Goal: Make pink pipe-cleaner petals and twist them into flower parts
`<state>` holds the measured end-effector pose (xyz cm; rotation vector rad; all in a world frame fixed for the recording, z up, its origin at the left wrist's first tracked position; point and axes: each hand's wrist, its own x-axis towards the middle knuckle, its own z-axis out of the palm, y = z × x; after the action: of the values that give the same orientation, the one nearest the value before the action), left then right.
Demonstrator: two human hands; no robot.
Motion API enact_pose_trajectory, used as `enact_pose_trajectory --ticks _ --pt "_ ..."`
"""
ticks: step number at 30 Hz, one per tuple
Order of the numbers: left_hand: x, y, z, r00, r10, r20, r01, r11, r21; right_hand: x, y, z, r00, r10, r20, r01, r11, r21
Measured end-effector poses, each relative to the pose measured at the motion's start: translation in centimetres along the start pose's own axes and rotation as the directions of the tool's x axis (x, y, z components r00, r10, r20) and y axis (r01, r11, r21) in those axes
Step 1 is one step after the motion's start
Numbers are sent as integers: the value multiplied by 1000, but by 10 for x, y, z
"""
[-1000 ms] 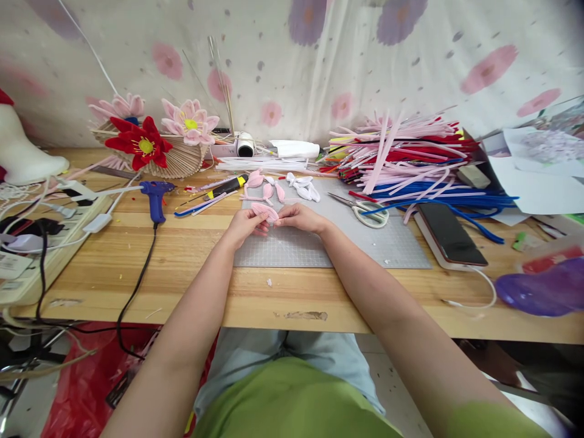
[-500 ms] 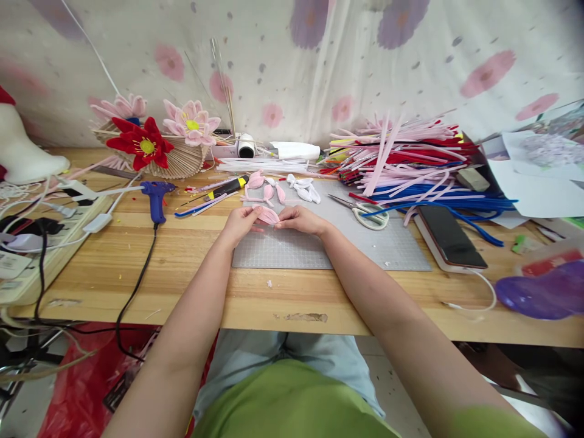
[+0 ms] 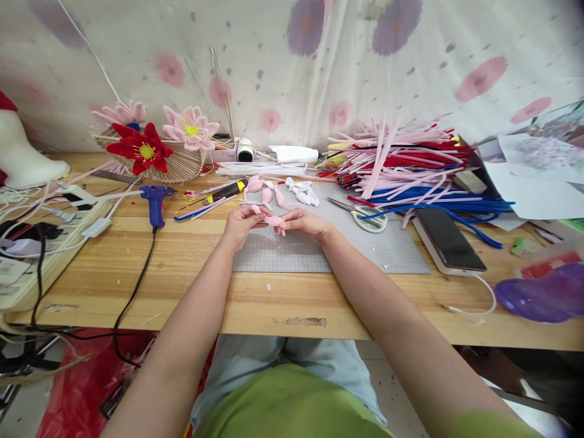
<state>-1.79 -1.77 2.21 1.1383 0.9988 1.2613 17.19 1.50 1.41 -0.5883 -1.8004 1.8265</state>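
Observation:
Between my two hands is a pink pipe-cleaner petal (image 3: 272, 220), held above the grey cutting mat (image 3: 292, 258). My left hand (image 3: 243, 226) pinches its left end. At the other end my right hand (image 3: 303, 222) has fingers closed on it, and a short pink tip pokes out below them. Just beyond the hands, several pink petals (image 3: 254, 184) and a bunch of white petals (image 3: 303, 191) lie at the mat's far edge. Scissors (image 3: 371, 220) with pale handles rest on the mat to the right of my right hand.
A blue glue gun (image 3: 156, 204) with a black cord stands left, near a power strip (image 3: 59, 252). Behind it sit pipe-cleaner flowers (image 3: 146, 150). A yellow-black utility knife (image 3: 225, 191) lies by the mat. At right are piled pipe cleaners (image 3: 401, 161) and a phone (image 3: 449, 238).
The petal has turned in my fingers: its broad looped face showed before, and now it looks narrower. My right fingers have shifted, and a pink tip shows beneath them.

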Motion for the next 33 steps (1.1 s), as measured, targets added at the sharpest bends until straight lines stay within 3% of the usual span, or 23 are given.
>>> enact_pose_trajectory --ticks 5,10,14,20,25,33 --pt "0 0 7 992 29 -120 -28 1000 15 1 2 2 1000 12 10 -12 1000 -26" --pt "-1 2 7 998 36 -57 -38 999 -31 -1 -2 1 999 -1 -47 -2 997 -78" --pt "0 4 3 996 -28 -87 26 999 -32 0 -6 0 994 10 -112 -39 965 -261" --pt "4 1 1 973 -104 -208 112 993 29 6 -5 6 995 -91 -35 69 915 -397" --pt "3 5 1 956 -210 -205 205 978 -49 6 -7 6 989 -145 -20 119 873 -472" --pt "3 7 0 947 -244 -210 234 970 -69 8 -4 4 988 -152 18 141 859 -492"
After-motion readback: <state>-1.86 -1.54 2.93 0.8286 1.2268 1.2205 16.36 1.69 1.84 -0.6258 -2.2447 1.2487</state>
